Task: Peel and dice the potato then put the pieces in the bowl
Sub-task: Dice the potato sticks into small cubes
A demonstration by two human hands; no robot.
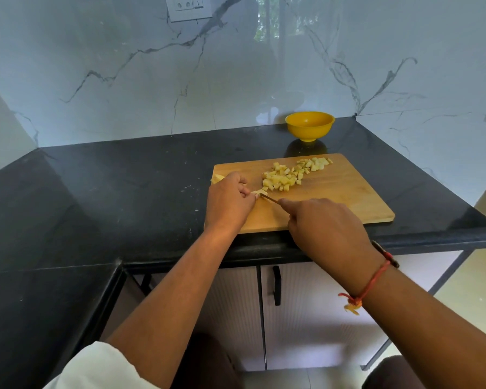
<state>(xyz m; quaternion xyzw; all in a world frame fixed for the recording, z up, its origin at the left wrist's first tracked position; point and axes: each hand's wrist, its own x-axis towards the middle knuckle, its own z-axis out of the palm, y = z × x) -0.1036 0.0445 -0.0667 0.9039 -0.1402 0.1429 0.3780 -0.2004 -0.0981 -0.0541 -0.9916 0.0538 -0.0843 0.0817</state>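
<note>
A wooden cutting board (334, 197) lies on the black counter. My left hand (227, 203) pinches a small peeled potato piece (260, 192) at the board's left part. My right hand (326, 228) grips a knife (270, 198) whose thin blade touches that piece; the handle is hidden in my fist. Another pale potato chunk (216, 178) peeks out behind my left hand. Several diced potato cubes (285, 176) lie in a band across the board's middle and far edge. A yellow bowl (309, 126) stands beyond the board against the wall; what is inside it cannot be seen.
The black counter (124, 192) runs left and wraps round a corner toward me. A marble wall backs it, with a socket plate (188, 7) high up. Below the counter edge is a cabinet with a black handle (277, 284).
</note>
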